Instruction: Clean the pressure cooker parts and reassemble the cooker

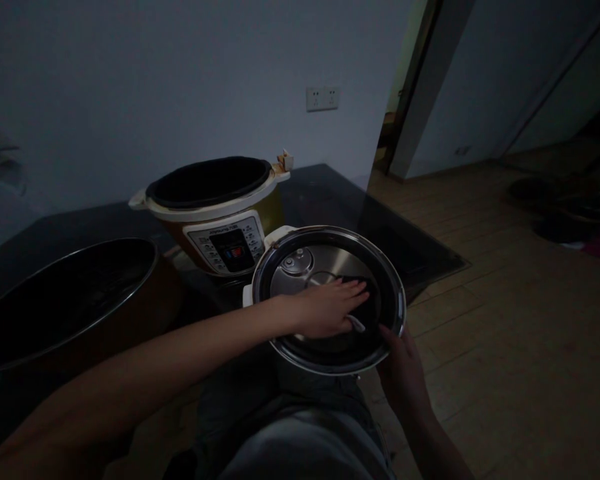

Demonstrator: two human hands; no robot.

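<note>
I hold a round pressure-cooker lid [300, 263] upside down over my lap, its steel inner plate facing up. My left hand [327, 308] lies across the plate with fingers pressed on a dark cloth [367, 293]. My right hand [403, 370] grips the lid's near right rim from below. Behind the lid, the cooker body [215, 213] stands with its top uncovered, on a dark table [330, 193]. It has a cream rim, a gold wall and a button panel facing me.
A large dark pan [65, 300] with a shiny rim sits on the table at the left. A wall socket [323, 98] is on the wall behind. Wooden floor stretches to the right, with dark objects [570, 207] on it by a doorway.
</note>
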